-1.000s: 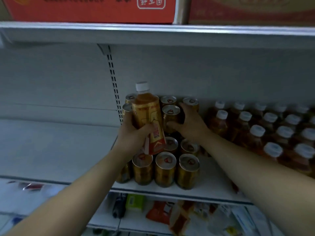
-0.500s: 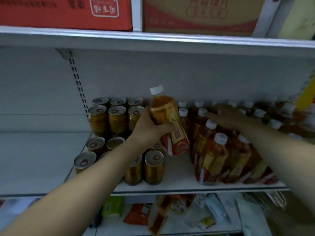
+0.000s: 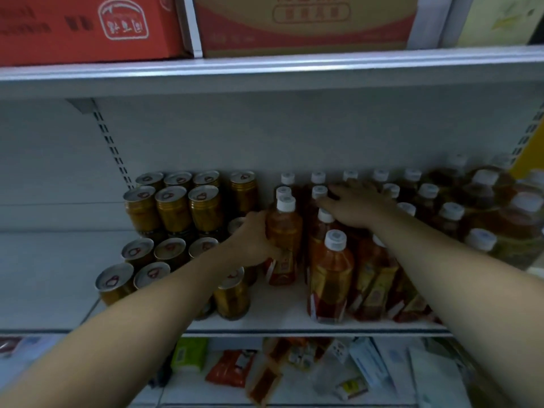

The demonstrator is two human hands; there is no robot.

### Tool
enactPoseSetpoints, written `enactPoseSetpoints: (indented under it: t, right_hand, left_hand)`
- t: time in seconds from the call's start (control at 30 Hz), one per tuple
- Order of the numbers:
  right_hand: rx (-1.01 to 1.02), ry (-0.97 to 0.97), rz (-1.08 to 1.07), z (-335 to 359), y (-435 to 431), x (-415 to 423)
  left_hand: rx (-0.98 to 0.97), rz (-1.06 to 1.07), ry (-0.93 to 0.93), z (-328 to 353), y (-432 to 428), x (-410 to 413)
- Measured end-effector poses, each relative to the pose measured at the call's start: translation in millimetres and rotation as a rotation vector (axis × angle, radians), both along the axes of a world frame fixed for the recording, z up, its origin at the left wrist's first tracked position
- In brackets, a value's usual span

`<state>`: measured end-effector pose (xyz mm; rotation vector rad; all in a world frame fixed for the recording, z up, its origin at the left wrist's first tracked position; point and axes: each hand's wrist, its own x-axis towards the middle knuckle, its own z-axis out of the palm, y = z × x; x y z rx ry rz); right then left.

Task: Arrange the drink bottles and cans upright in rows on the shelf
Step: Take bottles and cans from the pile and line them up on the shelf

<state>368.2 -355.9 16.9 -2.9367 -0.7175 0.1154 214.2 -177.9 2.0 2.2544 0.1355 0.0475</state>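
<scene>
Dim, pale slotted back wall (image 3: pixel 294 134)

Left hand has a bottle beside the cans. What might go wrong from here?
1. The left hand gripping the bottle sits close beside the stacked cans; a nudge could topple the upper tier.
2. The right hand lies across the caps of the neighbouring bottles; sideways pressure could tip them.

Left hand (image 3: pixel 253 241) gripping an upright tea bottle (image 3: pixel 284 240) on the shelf (image 3: pixel 282 307), gold cans (image 3: pixel 173 207) at left, right hand (image 3: pixel 353 206) flat over bottle caps (image 3: pixel 319 191)
</scene>
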Motion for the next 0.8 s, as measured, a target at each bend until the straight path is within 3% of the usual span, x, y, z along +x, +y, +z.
enactPoseSetpoints:
  t: [0.33,0.57,0.8]
  right_hand:
    - [-0.015,-0.005,-0.009,5.3,-0.3,-6.9]
    - [-0.014,0.003,-0.004,10.0,-2.5,-14.6]
    - [-0.007,0.005,-0.024,12.1,-1.4,-18.0]
  left_hand:
    - [0.047,0.017,0.051,-23.4,-6.4,3.7]
    - [-0.218,0.04,0.093,-15.6,-8.3,14.9]
    - [-0.269,-0.071,0.029,-26.8,-2.2,14.6]
